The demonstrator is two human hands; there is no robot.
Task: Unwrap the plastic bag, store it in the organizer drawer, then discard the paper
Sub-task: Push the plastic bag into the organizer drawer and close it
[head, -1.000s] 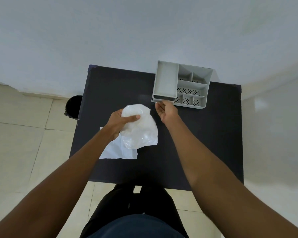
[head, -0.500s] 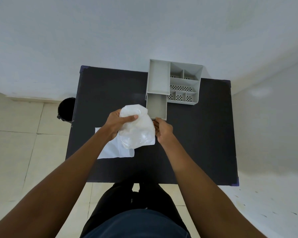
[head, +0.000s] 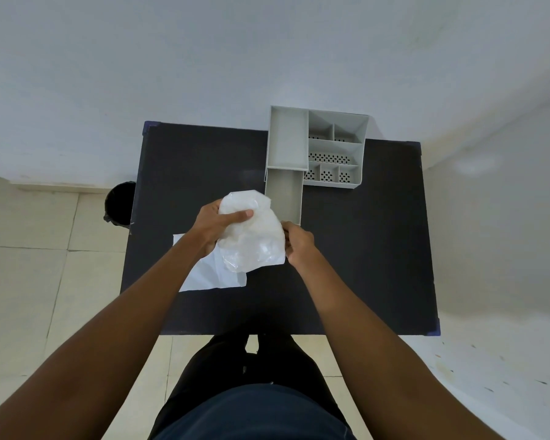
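— Where are the arms?
— Both bare forearms reach forward and converge. The left hand (head: 216, 225) curls in a closed grip, thumb laid across the front of the crumpled translucent plastic bag (head: 251, 236).
— And the right?
— The right hand (head: 299, 242) pinches that bag's right edge, knuckles up.

Lighting: soft, even, moderately bright; no hard shadows. Faint sheen on dark tabletop (head: 362, 249) near its middle. Pale glare patch on right wall (head: 477, 166). Wide-angle bending at edges; forearms stretched, slightly soft.
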